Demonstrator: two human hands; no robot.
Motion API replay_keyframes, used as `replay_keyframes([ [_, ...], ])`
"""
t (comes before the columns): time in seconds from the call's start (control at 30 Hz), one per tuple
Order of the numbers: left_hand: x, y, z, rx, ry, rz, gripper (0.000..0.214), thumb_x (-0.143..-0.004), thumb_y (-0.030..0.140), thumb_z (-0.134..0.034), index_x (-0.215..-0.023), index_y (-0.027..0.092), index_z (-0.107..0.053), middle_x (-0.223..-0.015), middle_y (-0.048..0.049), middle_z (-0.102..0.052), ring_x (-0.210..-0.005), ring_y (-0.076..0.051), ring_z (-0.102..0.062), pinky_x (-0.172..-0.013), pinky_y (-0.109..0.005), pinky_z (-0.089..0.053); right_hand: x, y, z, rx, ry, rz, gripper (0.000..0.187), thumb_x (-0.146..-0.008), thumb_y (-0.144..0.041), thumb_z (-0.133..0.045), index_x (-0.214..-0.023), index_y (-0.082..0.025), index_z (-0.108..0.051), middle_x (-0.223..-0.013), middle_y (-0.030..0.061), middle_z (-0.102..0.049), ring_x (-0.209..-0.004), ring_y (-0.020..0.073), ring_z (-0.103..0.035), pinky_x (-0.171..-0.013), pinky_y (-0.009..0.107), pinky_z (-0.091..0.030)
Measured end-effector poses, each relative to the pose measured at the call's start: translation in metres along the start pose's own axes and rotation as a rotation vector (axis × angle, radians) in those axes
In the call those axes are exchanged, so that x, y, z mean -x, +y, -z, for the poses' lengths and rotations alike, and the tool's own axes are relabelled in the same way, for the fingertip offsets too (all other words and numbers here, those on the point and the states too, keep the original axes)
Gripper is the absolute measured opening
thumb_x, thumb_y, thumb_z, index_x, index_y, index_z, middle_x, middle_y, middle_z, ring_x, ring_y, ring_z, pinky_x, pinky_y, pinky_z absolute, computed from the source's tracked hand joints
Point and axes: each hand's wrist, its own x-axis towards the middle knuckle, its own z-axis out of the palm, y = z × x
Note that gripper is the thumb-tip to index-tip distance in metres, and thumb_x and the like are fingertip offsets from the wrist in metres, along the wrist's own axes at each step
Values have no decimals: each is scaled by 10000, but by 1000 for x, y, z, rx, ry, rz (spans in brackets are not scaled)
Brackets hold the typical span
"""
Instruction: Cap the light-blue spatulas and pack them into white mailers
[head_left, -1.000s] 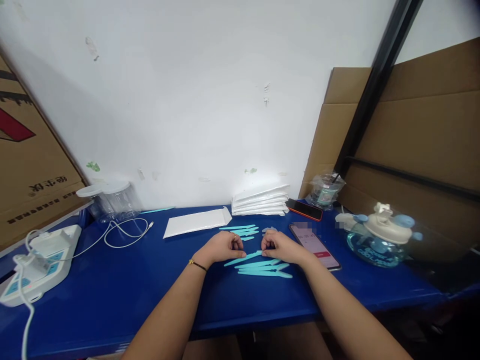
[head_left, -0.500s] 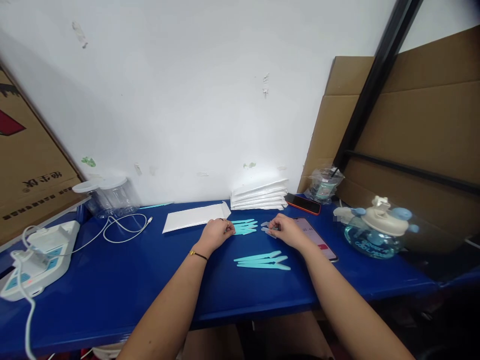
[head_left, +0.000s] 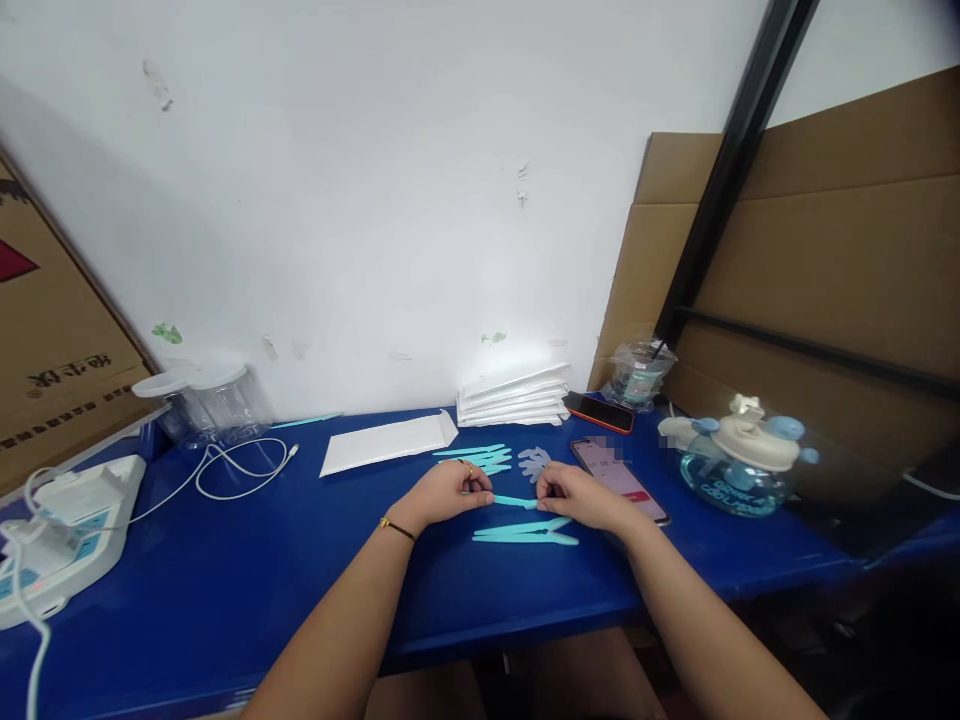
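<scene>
Between my two hands stretches a slim turquoise eyebrow razor (head_left: 513, 500), held level just above the blue table. My left hand (head_left: 452, 491) is closed on its handle end in a pinch. At the other end, the fingers of my right hand (head_left: 576, 494) pinch the razor's tip, which they partly hide. Several more turquoise razors (head_left: 487, 460) lie fanned out behind my left hand. A small heap of translucent blade caps (head_left: 533, 463) rests behind my right fingers. Nearer to me, a few capped-looking razors (head_left: 521, 534) lie side by side.
A white padded envelope (head_left: 386, 443) lies behind the left hand, and a stack of envelopes (head_left: 514, 398) stands against the wall. Two phones (head_left: 616, 478) (head_left: 600, 412), a water bottle (head_left: 742, 465) and a wrapped cup (head_left: 639, 378) are right. Left are clear jars (head_left: 225, 405) and a power strip (head_left: 82, 530).
Both hands have come nearer to me and closer together. My right hand has left the translucent caps, and a razor now spans both hands. The view has shifted slightly.
</scene>
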Motion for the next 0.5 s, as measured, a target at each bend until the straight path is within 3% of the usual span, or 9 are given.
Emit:
replay_keyframes([
  [0.1,-1,0,0,-38,10,0,281,-809,425,-514,-852,198,-674,-809,-13,-652,-691,-128,-557,-613,-216,-396,-7,-3,-1,-21,34,8,79,-783,-263,-585,-750,-194,-601,-708,5,-584,-629,137,-519,-561,240,-380],
  [0.3,1,-12,10,-188,197,56,233,-828,364,-483,-822,211,-659,-820,-17,-661,-736,-150,-574,-646,-231,-393,-22,5,0,-21,152,11,89,-790,-265,-559,-750,-193,-591,-706,1,-610,-636,139,-541,-569,235,-383],
  [0.5,3,-31,16,-250,254,157,247,-828,375,-477,-830,219,-669,-848,-30,-669,-804,-178,-585,-692,-252,-405,-14,10,13,37,285,-109,128,-779,-288,-556,-785,-189,-637,-737,28,-639,-669,166,-564,-599,263,-403],
])
